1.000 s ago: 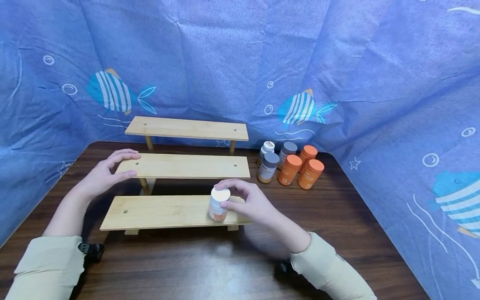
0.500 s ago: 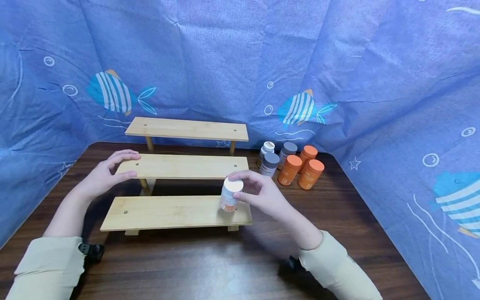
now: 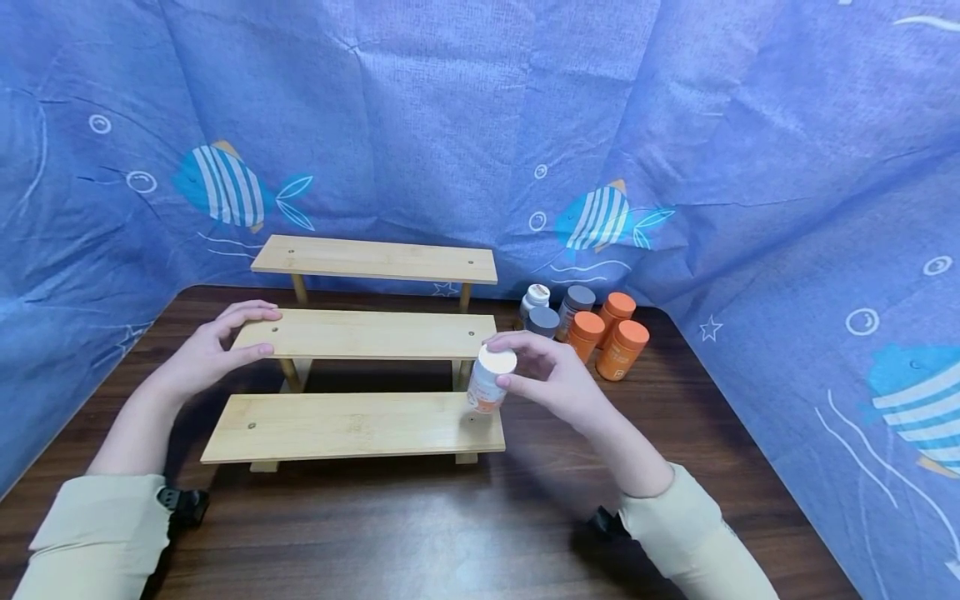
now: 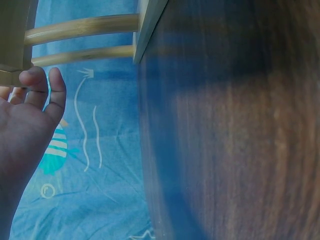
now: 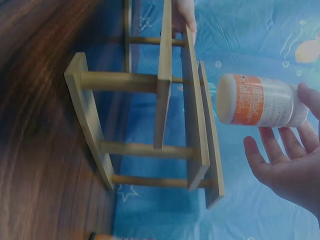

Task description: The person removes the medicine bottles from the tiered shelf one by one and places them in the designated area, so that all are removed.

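Note:
In the head view my right hand (image 3: 558,377) pinches a white pill bottle (image 3: 487,385) by its cap, thumb on the near side. The bottle is slightly tilted over the right end of the lowest board. Its orange-and-white label (image 5: 250,102) shows in the right wrist view, where its base is apart from the boards. My left hand (image 3: 206,350) grips the left end of the middle board of a three-tier wooden rack (image 3: 367,333), thumb at the front edge and fingers at the back. The left wrist view shows the fingertips (image 4: 35,77) against the board, some partly hidden.
Behind my right hand stand a small white bottle (image 3: 536,298), two grey-capped bottles (image 3: 577,302) and several orange bottles (image 3: 622,350), close together. The dark wood table (image 3: 360,533) lies under everything. A blue fish-print cloth (image 3: 450,125) hangs at the back and sides.
My right hand has lifted the pill bottle off the lowest board and moved it right and upward, tilting it a little. The left hand and the rack stay where they were.

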The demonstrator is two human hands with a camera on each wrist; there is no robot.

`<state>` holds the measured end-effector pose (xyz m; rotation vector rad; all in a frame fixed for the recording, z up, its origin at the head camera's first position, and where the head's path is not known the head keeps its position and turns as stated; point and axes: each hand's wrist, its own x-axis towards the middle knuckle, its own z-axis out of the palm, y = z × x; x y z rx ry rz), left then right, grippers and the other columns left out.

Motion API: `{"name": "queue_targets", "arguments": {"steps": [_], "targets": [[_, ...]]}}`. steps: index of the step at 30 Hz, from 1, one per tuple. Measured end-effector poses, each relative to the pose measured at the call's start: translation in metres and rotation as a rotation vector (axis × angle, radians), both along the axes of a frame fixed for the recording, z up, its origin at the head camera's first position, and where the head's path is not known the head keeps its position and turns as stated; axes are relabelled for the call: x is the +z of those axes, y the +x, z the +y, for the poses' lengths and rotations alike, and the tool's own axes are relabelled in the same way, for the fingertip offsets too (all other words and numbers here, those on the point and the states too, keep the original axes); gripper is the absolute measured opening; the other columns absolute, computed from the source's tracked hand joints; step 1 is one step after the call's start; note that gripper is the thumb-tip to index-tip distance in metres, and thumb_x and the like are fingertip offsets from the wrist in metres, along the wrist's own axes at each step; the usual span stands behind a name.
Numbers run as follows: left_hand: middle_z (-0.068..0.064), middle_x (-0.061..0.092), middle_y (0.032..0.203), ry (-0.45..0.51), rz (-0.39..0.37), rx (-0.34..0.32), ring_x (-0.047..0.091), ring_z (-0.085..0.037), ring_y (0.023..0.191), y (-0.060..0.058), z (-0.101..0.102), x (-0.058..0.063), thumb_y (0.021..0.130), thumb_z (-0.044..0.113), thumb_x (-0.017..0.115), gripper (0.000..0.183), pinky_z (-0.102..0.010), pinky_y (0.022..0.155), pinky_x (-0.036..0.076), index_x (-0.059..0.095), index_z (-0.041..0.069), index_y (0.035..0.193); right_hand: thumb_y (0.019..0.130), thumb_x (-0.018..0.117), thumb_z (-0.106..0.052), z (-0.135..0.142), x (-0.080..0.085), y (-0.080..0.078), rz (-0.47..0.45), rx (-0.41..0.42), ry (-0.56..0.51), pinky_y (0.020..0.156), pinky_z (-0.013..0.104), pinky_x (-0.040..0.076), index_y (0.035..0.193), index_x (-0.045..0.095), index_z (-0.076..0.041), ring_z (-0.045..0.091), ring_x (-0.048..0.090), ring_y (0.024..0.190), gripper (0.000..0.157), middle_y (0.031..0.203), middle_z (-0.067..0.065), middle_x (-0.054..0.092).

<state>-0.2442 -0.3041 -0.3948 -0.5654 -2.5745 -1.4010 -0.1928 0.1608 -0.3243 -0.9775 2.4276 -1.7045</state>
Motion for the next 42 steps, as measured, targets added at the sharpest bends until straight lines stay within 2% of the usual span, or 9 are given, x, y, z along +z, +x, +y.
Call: {"name": "queue_targets", "arguments": {"steps": [6, 10, 13, 21, 29, 35, 39, 42], "targets": [[0.001, 0.039, 0.137, -0.006, -0.002, -0.001, 0.027, 0.003, 0.124, 0.000, 0.001, 0.001, 0.088, 0.007, 0.066, 0.045, -0.016, 0.094, 0.024, 0.052, 0.010, 0.130, 0.085, 0.070, -0.010, 0.013, 0.004, -0.001, 0.002, -0.013, 0.006, 0.093, 0.042, 0.046, 0.117, 0.062, -0.014, 0.022, 0.054, 0.114, 0.033, 0.126, 0.001, 0.058], [0.001, 0.039, 0.137, -0.003, -0.001, -0.008, 0.028, 0.003, 0.124, 0.000, 0.001, 0.002, 0.088, 0.008, 0.066, 0.044, -0.014, 0.093, 0.025, 0.053, 0.010, 0.130, 0.084, 0.071, -0.010, 0.022, 0.005, -0.001, 0.015, -0.031, 0.016, 0.091, 0.038, 0.047, 0.117, 0.062, -0.013, 0.022, 0.055, 0.111, 0.034, 0.123, 0.002, 0.059], [0.002, 0.039, 0.137, -0.007, 0.004, -0.010, 0.028, 0.003, 0.123, 0.001, 0.001, 0.002, 0.088, 0.009, 0.065, 0.044, -0.011, 0.088, 0.025, 0.053, 0.010, 0.130, 0.084, 0.071, -0.008, 0.028, 0.006, -0.001, 0.017, -0.037, 0.008, 0.091, 0.036, 0.047, 0.116, 0.062, -0.011, 0.023, 0.054, 0.112, 0.034, 0.123, 0.003, 0.059], [0.003, 0.039, 0.137, 0.000, 0.005, -0.009, 0.028, 0.003, 0.123, -0.001, 0.000, 0.000, 0.088, 0.007, 0.065, 0.044, -0.012, 0.089, 0.025, 0.052, 0.009, 0.130, 0.084, 0.069, -0.004, 0.046, 0.005, -0.004, 0.014, -0.046, -0.018, 0.087, 0.034, 0.048, 0.117, 0.061, -0.004, 0.022, 0.054, 0.109, 0.034, 0.125, 0.006, 0.058], [0.002, 0.040, 0.136, 0.009, 0.013, -0.014, 0.028, 0.002, 0.124, -0.001, -0.001, -0.001, 0.088, 0.006, 0.065, 0.044, -0.016, 0.093, 0.023, 0.053, 0.009, 0.130, 0.084, 0.070, -0.005, 0.060, -0.004, -0.009, 0.010, -0.080, 0.044, 0.085, 0.035, 0.049, 0.116, 0.062, -0.008, 0.023, 0.055, 0.107, 0.033, 0.123, 0.004, 0.059], [0.001, 0.040, 0.137, 0.013, 0.025, -0.031, 0.028, 0.003, 0.125, 0.001, -0.001, -0.001, 0.089, 0.007, 0.064, 0.043, -0.020, 0.098, 0.022, 0.052, 0.009, 0.130, 0.084, 0.069, -0.003, 0.066, -0.013, -0.013, 0.001, -0.081, 0.047, 0.087, 0.031, 0.049, 0.117, 0.061, -0.005, 0.025, 0.056, 0.107, 0.034, 0.122, 0.008, 0.059], [0.005, 0.040, 0.136, 0.002, 0.025, -0.025, 0.028, 0.003, 0.124, 0.000, -0.001, -0.001, 0.089, 0.009, 0.064, 0.042, -0.016, 0.094, 0.023, 0.052, 0.009, 0.130, 0.084, 0.069, -0.005, 0.071, -0.019, -0.016, -0.011, -0.085, 0.052, 0.089, 0.032, 0.048, 0.117, 0.061, -0.006, 0.021, 0.055, 0.112, 0.034, 0.125, 0.008, 0.058], [0.005, 0.039, 0.137, 0.004, 0.015, -0.020, 0.028, 0.003, 0.124, 0.001, 0.000, 0.000, 0.089, 0.009, 0.064, 0.043, -0.020, 0.096, 0.023, 0.052, 0.010, 0.130, 0.085, 0.070, -0.008, 0.075, -0.025, -0.020, -0.021, -0.101, 0.064, 0.089, 0.031, 0.048, 0.117, 0.062, -0.008, 0.019, 0.055, 0.114, 0.034, 0.126, 0.007, 0.058]]}}
